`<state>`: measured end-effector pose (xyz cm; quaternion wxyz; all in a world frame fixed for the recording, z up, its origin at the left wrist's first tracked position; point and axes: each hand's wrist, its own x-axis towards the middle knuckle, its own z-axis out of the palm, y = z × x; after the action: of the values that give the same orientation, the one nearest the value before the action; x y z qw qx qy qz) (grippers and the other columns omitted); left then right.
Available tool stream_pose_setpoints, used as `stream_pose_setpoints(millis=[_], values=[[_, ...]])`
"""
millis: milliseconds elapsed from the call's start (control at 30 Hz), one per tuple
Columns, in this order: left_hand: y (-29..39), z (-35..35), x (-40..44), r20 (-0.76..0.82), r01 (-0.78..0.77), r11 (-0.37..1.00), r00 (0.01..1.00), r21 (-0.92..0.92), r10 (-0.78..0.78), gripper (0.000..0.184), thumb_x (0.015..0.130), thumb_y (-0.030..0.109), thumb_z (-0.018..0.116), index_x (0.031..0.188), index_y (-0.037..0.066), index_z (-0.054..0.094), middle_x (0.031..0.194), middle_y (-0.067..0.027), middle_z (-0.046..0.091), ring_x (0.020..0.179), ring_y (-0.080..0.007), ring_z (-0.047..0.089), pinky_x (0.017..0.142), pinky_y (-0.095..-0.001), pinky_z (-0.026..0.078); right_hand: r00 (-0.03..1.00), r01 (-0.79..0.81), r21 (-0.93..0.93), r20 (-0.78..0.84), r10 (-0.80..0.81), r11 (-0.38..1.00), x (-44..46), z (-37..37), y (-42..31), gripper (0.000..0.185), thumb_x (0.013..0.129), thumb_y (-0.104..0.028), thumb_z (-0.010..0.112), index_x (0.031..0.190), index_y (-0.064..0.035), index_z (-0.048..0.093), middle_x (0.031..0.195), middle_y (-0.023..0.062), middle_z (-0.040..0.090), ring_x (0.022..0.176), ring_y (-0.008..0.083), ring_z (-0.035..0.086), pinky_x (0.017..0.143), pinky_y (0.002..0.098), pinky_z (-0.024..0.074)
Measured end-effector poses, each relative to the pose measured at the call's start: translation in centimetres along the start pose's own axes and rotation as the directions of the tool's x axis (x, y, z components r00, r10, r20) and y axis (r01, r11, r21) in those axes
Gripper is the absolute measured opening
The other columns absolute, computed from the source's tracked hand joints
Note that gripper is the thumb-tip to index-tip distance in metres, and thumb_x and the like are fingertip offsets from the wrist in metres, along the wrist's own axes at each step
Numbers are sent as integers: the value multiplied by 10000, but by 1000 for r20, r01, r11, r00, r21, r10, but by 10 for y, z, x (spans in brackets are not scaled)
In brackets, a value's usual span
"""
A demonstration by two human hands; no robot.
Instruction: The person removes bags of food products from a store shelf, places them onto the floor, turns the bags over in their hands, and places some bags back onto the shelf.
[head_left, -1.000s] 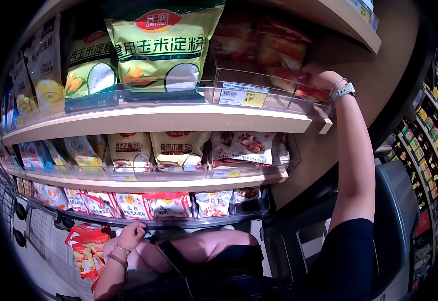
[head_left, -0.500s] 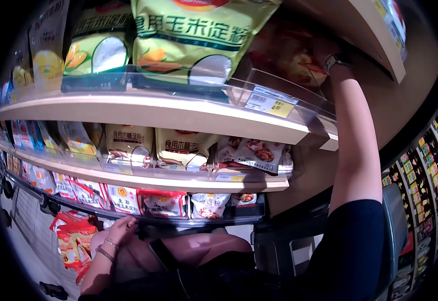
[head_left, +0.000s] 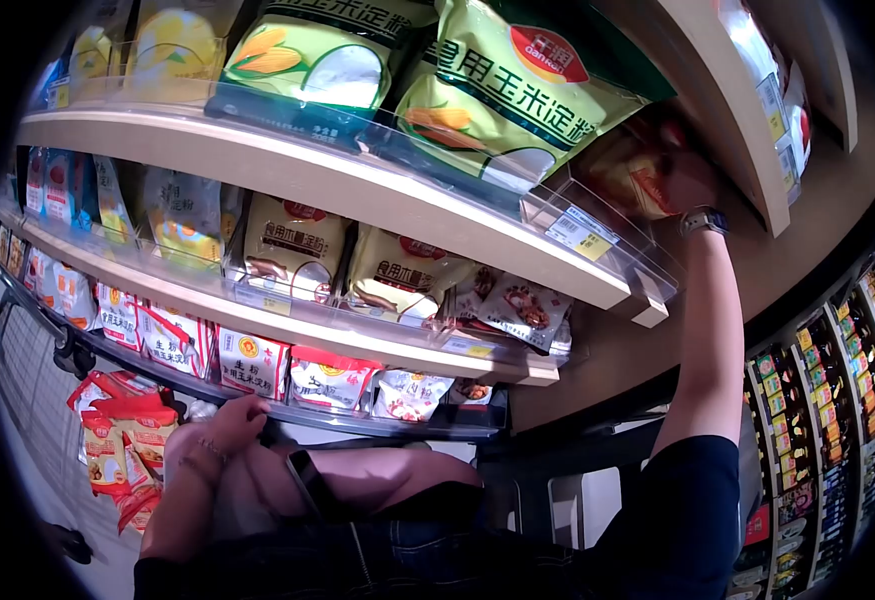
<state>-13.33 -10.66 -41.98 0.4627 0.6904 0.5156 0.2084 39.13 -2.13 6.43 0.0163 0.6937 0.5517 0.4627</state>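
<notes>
My right hand (head_left: pixel 690 183) reaches into the shaded right end of the upper shelf, against red and yellow packets (head_left: pixel 629 178); its fingers are too dark to make out. A watch is on that wrist. Just left of the packets, a big green corn starch bag (head_left: pixel 527 95) leans to the right over the clear shelf guard. Low on the left, my left hand (head_left: pixel 237 420) rests by my knee with its fingers curled together, and I cannot make out anything in it. Red and yellow packets (head_left: pixel 127 445) lie in a pile to the left of my leg.
The upper shelf edge (head_left: pixel 327 190) has a clear guard and a price tag (head_left: pixel 579 232). Lower shelves hold tan starch bags (head_left: pixel 292 250) and white-and-red bags (head_left: pixel 252 362). Higher shelf boards (head_left: pixel 727 110) jut out at the upper right. A dark stand (head_left: pixel 532 490) is beside my legs.
The view has turned and the shelves now slant down to the right. My right hand has gone from the shelf's front corner deeper in among the packets. My left hand stays near my knee.
</notes>
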Motion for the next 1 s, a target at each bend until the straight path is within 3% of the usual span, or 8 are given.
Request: stream_pose_setpoints(millis=[267, 400, 500, 567, 633, 700, 833, 1000], values=[[-3, -1, -7, -37, -161, 980, 987, -117, 158, 169, 757, 114, 549, 898, 26, 579, 720, -87, 599, 651, -222, 579, 629, -317, 460, 979, -117, -85, -175, 101, 989, -76, -62, 3, 144, 791, -187, 521, 832, -106, 633, 786, 143, 617, 712, 295, 601, 599, 402, 493], [7, -1, -13, -129, -411, 908, 907, -74, 400, 227, 735, 95, 580, 955, 40, 582, 754, -104, 602, 715, -269, 599, 669, -329, 478, 815, -4, -83, -578, -45, 997, -139, -114, -8, 139, 759, -137, 566, 881, -112, 626, 859, 68, 597, 767, 246, 591, 628, 345, 484], [93, -5, -41, -230, -570, 819, 789, 70, 569, 312, 714, 114, 619, 1007, 20, 566, 911, -154, 589, 876, -306, 583, 782, -346, 470, 725, 64, -7, -687, -51, 998, -173, -160, -31, 128, 723, -117, 601, 846, -89, 621, 803, 77, 583, 692, 260, 579, 583, 332, 467], [168, -11, -76, -230, -636, 757, 722, 149, 652, 675, 625, 158, 747, 1196, 22, 415, 1220, -210, 420, 1143, -346, 426, 946, -402, 367, 765, 210, 109, -638, -94, 972, -194, -198, -65, 145, 666, -111, 623, 808, -81, 623, 774, 81, 580, 651, 260, 572, 559, 338, 462], [222, -19, -103, -329, -768, 525, 420, 368, 846, 993, 552, 275, 817, 1322, 40, 237, 1333, -270, 260, 1237, -413, 292, 1008, -492, 256, 805, 376, 279, -570, -163, 884, -209, -222, -107, 188, 604, -132, 650, 780, -74, 622, 755, 92, 577, 638, 237, 568, 548, 336, 461], [255, -21, -124, -381, -764, 495, 348, 414, 857, 1051, 571, 391, 788, 1351, 75, 160, 1347, -312, 200, 1227, -475, 264, 992, -596, 187, 764, 607, 360, -511, -395, 709, -226, -217, -139, 175, 608, -155, 646, 759, -72, 624, 774, 91, 568, 628, 211, 561, 539, 323, 457], [241, -11, -129, -338, -720, 583, 479, 376, 810, 1025, 586, 296, 778, 1340, 41, 132, 1321, -265, 306, 1215, -405, 333, 1008, -584, 154, 593, 775, 530, -419, -688, 344, -258, -238, -193, 110, 659, -174, 588, 697, -74, 613, 830, 80, 545, 691, 187, 559, 577, 305, 451], [184, -13, -136, -187, -631, 771, 751, 80, 634, 761, 653, 298, 730, 1244, 10, 345, 1168, -235, 478, 955, -319, 559, 879, -487, 408, 465, 791, 605, -506, -726, 84, -257, -222, -220, 110, 667, -184, 558, 641, -80, 577, 777, 55, 538, 740, 183, 557, 626, 300, 450]])
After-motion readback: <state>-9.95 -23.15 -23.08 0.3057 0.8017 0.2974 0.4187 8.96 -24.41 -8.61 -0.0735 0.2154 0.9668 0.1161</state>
